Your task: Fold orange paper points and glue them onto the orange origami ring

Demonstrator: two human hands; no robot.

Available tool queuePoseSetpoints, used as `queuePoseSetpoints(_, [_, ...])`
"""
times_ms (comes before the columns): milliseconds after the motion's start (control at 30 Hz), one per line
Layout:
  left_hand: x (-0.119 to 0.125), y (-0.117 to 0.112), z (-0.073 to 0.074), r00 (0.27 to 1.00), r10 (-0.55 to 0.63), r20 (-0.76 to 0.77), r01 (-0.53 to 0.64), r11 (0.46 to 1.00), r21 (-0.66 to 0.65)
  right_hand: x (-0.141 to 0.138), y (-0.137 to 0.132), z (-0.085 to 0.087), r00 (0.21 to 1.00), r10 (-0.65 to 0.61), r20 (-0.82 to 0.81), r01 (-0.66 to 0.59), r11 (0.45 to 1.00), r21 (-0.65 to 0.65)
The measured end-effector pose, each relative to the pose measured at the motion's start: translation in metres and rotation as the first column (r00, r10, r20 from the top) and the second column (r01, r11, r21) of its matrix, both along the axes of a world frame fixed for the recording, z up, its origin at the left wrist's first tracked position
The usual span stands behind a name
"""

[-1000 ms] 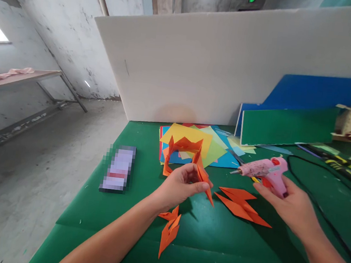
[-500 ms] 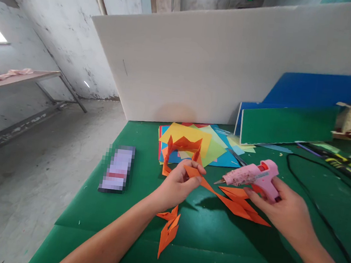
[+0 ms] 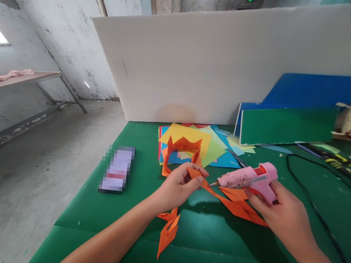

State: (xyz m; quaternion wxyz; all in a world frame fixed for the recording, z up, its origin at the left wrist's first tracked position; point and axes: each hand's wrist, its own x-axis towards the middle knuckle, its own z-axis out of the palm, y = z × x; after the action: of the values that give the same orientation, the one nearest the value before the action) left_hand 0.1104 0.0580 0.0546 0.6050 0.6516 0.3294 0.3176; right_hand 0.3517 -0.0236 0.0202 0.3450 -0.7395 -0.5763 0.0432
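Note:
Pinched in my left hand (image 3: 185,181) is a folded orange paper piece (image 3: 200,177), its narrow end pointing right. My right hand (image 3: 283,209) is closed around the handle of a pink glue gun (image 3: 249,178). The gun's nozzle points left and is at or very close to the paper's edge; I cannot tell if it touches. More folded orange pieces (image 3: 242,209) lie below the gun. Behind my left hand stands a curved ring of joined orange folds (image 3: 184,143). Another small orange folded piece (image 3: 168,232) rests nearer to me, partly behind my left forearm.
A stack of coloured paper (image 3: 220,155) lies at the back with scissors (image 3: 237,157) beside it. A phone (image 3: 117,169) is on the left. The black cord (image 3: 309,195) runs along the right. Green board (image 3: 287,125) and white board (image 3: 185,69) stand behind the table.
The glue gun has moved slightly left and its nozzle has come to the edge of the orange paper. My left hand has stayed nearly still, keeping its pinch.

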Motion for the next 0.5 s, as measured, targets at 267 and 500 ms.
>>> queuePoseSetpoints(267, [-0.0004,0.0022,-0.0002,1.000,0.010,0.022,-0.010,1.000,-0.004,0.0002,-0.0002,0.0003,1.000,0.021,0.011,-0.021,1.000,0.011])
queuePoseSetpoints(500, [-0.0004,0.0023,0.0025,0.999,0.042,0.027,-0.040,0.997,-0.072,0.0009,-0.0031,0.0005,0.998,0.065,0.013,-0.065,0.997,0.045])
